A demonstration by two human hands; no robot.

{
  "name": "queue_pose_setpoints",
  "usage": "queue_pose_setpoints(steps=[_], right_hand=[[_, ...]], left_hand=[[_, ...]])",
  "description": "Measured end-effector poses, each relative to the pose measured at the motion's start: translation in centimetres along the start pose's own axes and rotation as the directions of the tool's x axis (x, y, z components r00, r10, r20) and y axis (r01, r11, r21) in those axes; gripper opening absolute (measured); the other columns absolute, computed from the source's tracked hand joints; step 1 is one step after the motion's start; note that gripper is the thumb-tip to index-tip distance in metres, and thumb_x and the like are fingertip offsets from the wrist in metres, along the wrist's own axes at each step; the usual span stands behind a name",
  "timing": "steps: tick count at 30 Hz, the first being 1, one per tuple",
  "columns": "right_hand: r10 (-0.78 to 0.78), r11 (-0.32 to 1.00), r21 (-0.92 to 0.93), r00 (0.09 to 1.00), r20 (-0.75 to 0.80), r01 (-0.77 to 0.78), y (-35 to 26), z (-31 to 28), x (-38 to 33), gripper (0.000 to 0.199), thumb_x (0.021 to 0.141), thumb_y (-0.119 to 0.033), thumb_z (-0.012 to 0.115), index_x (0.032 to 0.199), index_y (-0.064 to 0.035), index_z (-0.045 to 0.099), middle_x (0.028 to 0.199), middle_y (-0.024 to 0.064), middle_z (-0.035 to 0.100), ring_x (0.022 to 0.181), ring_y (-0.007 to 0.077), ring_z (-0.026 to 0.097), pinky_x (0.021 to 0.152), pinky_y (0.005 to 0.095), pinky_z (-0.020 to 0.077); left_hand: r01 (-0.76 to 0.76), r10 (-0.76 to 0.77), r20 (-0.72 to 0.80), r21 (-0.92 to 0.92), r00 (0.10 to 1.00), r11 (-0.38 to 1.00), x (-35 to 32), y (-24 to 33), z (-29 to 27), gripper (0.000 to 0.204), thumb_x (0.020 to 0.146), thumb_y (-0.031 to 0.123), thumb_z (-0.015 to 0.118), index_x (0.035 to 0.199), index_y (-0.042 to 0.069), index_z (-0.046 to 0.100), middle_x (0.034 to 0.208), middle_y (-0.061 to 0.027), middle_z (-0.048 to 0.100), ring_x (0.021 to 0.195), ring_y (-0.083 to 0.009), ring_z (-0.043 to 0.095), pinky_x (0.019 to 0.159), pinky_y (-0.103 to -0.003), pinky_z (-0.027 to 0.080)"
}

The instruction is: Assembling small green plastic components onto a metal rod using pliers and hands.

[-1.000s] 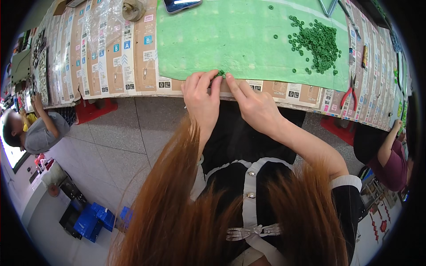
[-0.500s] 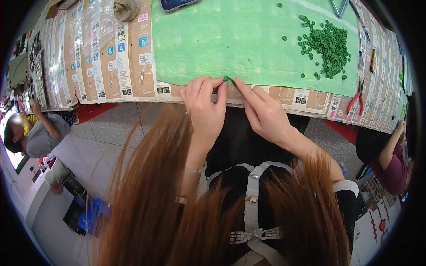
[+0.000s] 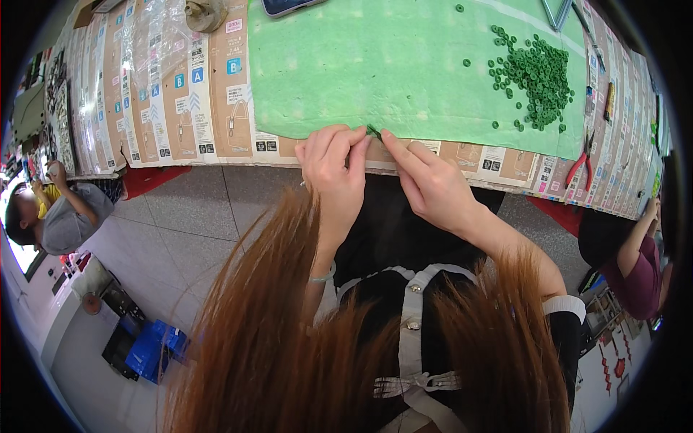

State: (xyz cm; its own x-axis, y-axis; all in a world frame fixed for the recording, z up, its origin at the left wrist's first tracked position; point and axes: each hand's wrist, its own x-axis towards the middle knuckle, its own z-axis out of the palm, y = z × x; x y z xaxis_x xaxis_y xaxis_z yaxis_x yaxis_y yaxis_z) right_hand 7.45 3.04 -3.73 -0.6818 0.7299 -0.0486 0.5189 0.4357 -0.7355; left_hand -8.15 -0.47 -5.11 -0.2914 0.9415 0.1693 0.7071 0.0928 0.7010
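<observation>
Both hands meet at the near edge of a green cloth (image 3: pixel 346 72) on the table. My left hand (image 3: pixel 333 160) is closed, thumb and forefinger pinching a small dark green piece (image 3: pixel 373 132) whose exact kind is too small to tell. From the other side, my right hand (image 3: pixel 437 184) has its forefinger and thumb drawn together at the same piece. A thin dark sliver shows at its fingertips; whether that is a tool or part of the piece cannot be told. Farther right on the cloth lies a heap of small dark green rings (image 3: pixel 541 81), with several scattered around it.
Red-handled pliers (image 3: pixel 581 167) lie right of the cloth, near an orange and black stick-like tool (image 3: pixel 608 102). Metal tweezers (image 3: pixel 556 14) and a phone (image 3: pixel 285 6) rest at the far side. A stone-coloured lump (image 3: pixel 205 14) stands at left. Other people sit on both sides.
Both hands stay at the cloth's near edge, with only slight finger movement around the green piece. The view has shifted a little; the ring heap looks unchanged.
</observation>
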Motion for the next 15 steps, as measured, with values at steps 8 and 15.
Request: queue_pose_setpoints(steps=[8, 15], right_hand=[[-0.085, 0.931, -0.34, 0.985, 0.147, 0.131, -1.2, -0.6, 0.5, 0.06, 0.069, -0.003, 0.054, 0.127, 0.0076, 0.041, 0.087, 0.0122, 0.052, 0.05, 0.0183, 0.055, 0.043, 0.0276, 0.0463], [-0.142, 0.809, -0.544, 0.972, 0.188, 0.224, -1.8, -0.5, 1.1, 0.055, 0.073, -0.007, 0.052, 0.125, 0.0083, 0.044, 0.077, 0.0072, 0.044, 0.048, 0.0097, 0.051, 0.042, 0.0206, 0.045]], left_hand=[[-0.013, 0.012, -0.033, -0.031, 0.999, 0.999, -0.2, -0.1, 0.4, 0.01, 0.071, 0.003, 0.069, 0.081, 0.003, 0.065, 0.078, -0.0057, 0.06, 0.073, -0.0191, 0.054, 0.07, -0.03, 0.038], [-0.03, 0.026, -0.082, -0.041, 0.996, 0.999, -0.4, -0.5, 0.5, 0.01, 0.072, 0.004, 0.068, 0.079, 0.006, 0.062, 0.077, -0.0035, 0.058, 0.072, -0.0197, 0.054, 0.07, -0.031, 0.035]])
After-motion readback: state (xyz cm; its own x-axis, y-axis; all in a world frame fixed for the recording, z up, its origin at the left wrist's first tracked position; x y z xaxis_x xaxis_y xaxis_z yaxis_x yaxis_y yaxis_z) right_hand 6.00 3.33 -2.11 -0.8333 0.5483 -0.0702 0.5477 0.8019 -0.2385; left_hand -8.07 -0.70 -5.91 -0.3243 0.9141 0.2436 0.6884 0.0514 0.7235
